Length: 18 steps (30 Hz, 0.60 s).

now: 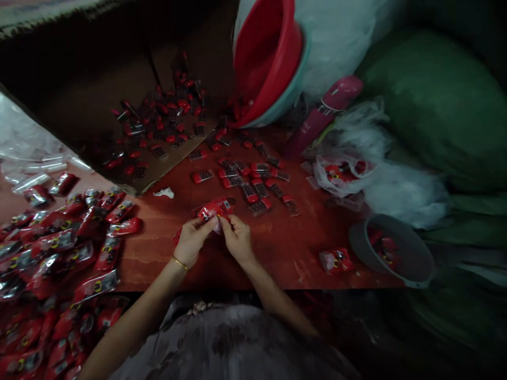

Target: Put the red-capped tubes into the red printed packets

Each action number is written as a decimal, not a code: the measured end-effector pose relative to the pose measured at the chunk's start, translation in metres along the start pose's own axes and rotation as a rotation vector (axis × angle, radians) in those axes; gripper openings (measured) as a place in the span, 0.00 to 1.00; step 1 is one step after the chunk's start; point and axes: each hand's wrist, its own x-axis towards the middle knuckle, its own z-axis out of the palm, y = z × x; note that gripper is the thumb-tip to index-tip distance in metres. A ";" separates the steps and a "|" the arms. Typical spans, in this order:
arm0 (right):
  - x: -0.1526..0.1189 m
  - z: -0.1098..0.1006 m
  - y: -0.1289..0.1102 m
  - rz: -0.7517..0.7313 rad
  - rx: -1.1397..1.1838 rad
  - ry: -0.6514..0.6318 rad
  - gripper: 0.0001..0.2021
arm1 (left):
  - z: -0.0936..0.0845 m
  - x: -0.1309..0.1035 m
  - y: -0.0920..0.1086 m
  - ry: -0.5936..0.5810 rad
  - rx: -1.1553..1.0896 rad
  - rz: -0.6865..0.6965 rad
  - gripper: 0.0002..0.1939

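Note:
Near the table's front edge, my left hand (191, 240) and my right hand (238, 237) pinch the lower end of a red printed plastic packet (214, 209) between them. Both thumbs meet at its edge, and the fingers are closed. More red plastic shows just behind the left fingers; I cannot make out whether it is a second packet. Beyond my hands lie several small clear containers with red caps (249, 191), dark pieces showing through their walls. A gold bracelet (181, 263) circles my left wrist.
An open cardboard box (174, 170) on its side holds many red-capped containers. Filled red packets (55, 240) pile up at left. A red basin (273, 58) leans at the back by a pink flask (322, 116). At right stand a grey bowl (358, 243) and one packet (336, 260).

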 end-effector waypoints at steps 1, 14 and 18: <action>0.000 -0.001 0.000 -0.016 -0.031 0.015 0.15 | 0.001 -0.001 0.000 0.005 -0.017 -0.035 0.18; 0.028 -0.053 0.017 -0.051 -0.813 0.208 0.19 | 0.008 0.000 0.008 0.117 -0.088 -0.067 0.18; 0.017 -0.077 0.038 0.009 -0.994 0.143 0.15 | 0.005 0.000 0.010 0.085 -0.048 -0.077 0.21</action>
